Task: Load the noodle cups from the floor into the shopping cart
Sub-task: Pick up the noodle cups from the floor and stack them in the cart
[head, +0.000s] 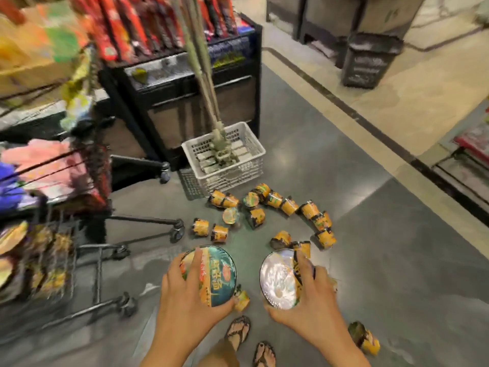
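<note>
My left hand (182,295) grips a noodle cup (217,276) with a teal and orange lid facing up. My right hand (309,300) grips a second noodle cup (277,276), its shiny silver lid towards me. Both cups are lifted above the grey floor. Several yellow and black noodle cups (270,210) lie scattered on the floor ahead, one more (363,337) lies near my right wrist and one (242,300) sits below my left hand. The shopping cart (60,250) stands at the left with several noodle cups in its lower basket.
A white plastic crate (225,157) holding long poles stands behind the scattered cups. Black display shelves (185,96) with red packets rise behind it. My sandalled feet (251,343) are at the bottom. A dark bin (370,62) stands at the back right.
</note>
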`<action>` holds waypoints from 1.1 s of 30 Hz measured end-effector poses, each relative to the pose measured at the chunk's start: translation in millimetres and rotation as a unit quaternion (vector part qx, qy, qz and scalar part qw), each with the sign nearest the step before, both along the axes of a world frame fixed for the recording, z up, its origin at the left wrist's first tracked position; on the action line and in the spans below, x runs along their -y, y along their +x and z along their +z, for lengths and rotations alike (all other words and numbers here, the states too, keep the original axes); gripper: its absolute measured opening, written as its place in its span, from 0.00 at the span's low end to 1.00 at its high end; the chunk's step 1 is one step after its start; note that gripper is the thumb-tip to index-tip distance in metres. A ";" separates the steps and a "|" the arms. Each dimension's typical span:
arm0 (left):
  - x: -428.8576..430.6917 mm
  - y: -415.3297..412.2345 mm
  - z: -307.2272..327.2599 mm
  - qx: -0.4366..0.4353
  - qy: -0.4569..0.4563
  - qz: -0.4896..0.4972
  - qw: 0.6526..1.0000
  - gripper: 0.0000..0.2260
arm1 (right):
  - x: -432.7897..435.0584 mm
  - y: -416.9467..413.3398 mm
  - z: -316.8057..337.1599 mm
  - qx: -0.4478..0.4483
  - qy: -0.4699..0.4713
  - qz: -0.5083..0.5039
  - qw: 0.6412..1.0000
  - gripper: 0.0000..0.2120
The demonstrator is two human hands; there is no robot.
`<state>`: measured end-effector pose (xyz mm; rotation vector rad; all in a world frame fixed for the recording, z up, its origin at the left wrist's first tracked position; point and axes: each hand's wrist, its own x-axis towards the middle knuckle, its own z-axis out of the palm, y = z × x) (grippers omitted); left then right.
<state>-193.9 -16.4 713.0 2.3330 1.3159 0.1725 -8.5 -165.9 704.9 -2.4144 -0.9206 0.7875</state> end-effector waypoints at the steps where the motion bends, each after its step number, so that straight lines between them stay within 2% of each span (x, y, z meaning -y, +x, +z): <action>1: 1.5 -14.2 1.7 -0.002 -0.002 0.022 1.000 0.53 | -6.7 -6.3 0.6 0.002 0.004 0.015 1.000 0.61; 9: -10.0 -124.3 20.0 0.009 0.000 0.223 0.975 0.55 | -78.4 -69.9 20.6 -0.006 0.018 0.195 0.981 0.61; 14: -44.4 -188.4 27.2 0.025 -0.003 0.314 0.949 0.52 | -146.3 -114.8 28.3 -0.014 0.000 0.268 0.963 0.62; 22: -159.9 -309.8 34.6 0.053 0.037 0.387 0.920 0.49 | -285.1 -228.3 18.6 0.008 0.022 0.310 0.950 0.61; 28: -224.2 -408.6 41.1 0.054 0.075 0.438 0.894 0.48 | -387.9 -331.4 24.0 0.010 0.036 0.382 0.923 0.61; 33: -253.8 -465.5 36.9 0.061 0.041 0.510 0.857 0.50 | -448.1 -391.5 28.5 -0.013 0.045 0.432 0.900 0.62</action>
